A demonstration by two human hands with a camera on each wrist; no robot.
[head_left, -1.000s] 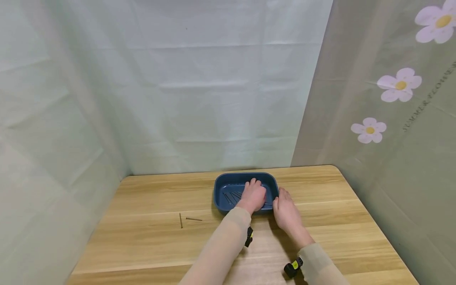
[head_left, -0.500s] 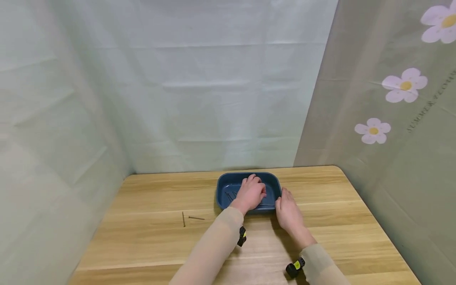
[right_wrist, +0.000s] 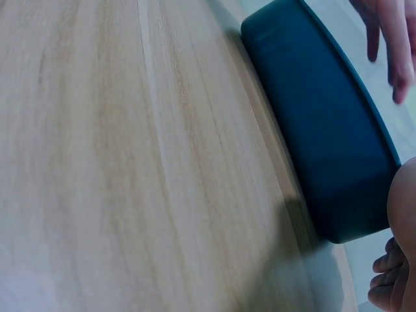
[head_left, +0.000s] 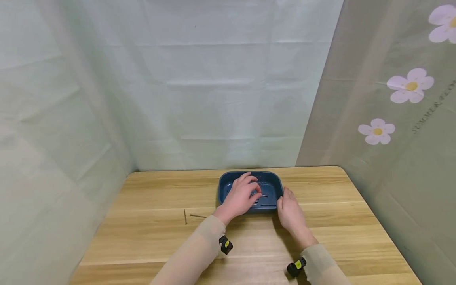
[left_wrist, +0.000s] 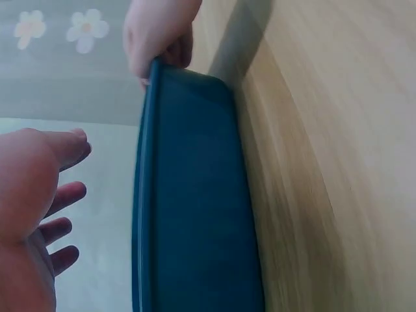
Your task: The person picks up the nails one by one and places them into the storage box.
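Observation:
A dark blue rectangular tray (head_left: 267, 210) stands on the table, with several thin nails (head_left: 263, 195) lying on its floor. Above it hovers my left hand (head_left: 239, 196), fingers spread and loosely bent, thumb apart from them. Nothing shows between those fingers in the left wrist view, where the hand (left_wrist: 26, 188) is beside the tray's rim. At the tray's right end, my right hand (head_left: 292, 213) holds the rim, thumb over the edge and fingers along the outside. My left hand hides part of the tray's inside. The wrist views show only the tray's outer wall (right_wrist: 312, 117).
Two nails lie on the wooden table (head_left: 142, 237) left of the tray: one nail (head_left: 185, 217) points front to back, the other nail (head_left: 197, 215) sideways, partly behind my left sleeve. A pale curtain (head_left: 213, 99) hangs close behind the table.
My left hand has risen from inside the tray and moved left, its fingers opening out. More nails show at the tray's right side. The right hand keeps its place on the rim.

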